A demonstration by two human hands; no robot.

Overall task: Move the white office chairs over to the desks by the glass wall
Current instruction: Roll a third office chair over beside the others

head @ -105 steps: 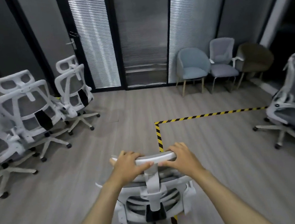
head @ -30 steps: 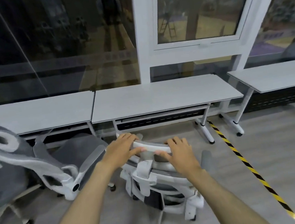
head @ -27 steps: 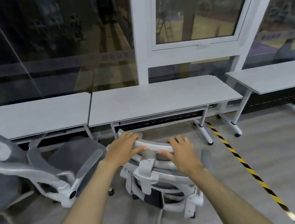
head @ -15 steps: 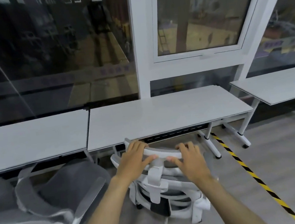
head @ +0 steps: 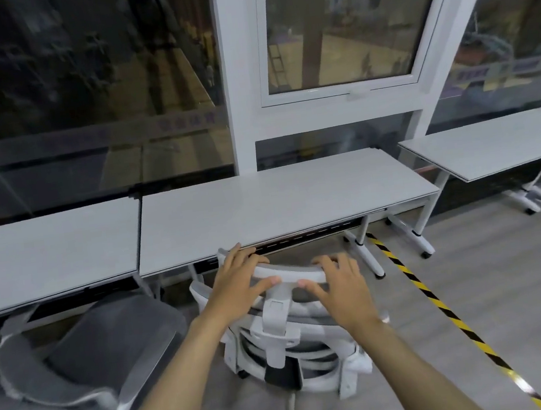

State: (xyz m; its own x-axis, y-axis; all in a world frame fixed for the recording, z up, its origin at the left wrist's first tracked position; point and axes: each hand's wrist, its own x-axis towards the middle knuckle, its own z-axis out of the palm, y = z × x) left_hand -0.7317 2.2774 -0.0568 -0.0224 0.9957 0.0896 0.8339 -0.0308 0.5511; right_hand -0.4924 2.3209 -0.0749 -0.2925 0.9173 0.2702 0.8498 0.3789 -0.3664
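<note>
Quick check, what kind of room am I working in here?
Likely an office workroom: a row of white desks along a glass wall, mesh office chairs, and hazard tape on the floor.

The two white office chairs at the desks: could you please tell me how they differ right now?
The chair in the middle is held at its headrest by the left hand and right hand; the chair on the left is untouched. The middle one shows its back at the middle desk; the left one is turned sideways. Both have white frames and grey mesh.
</note>
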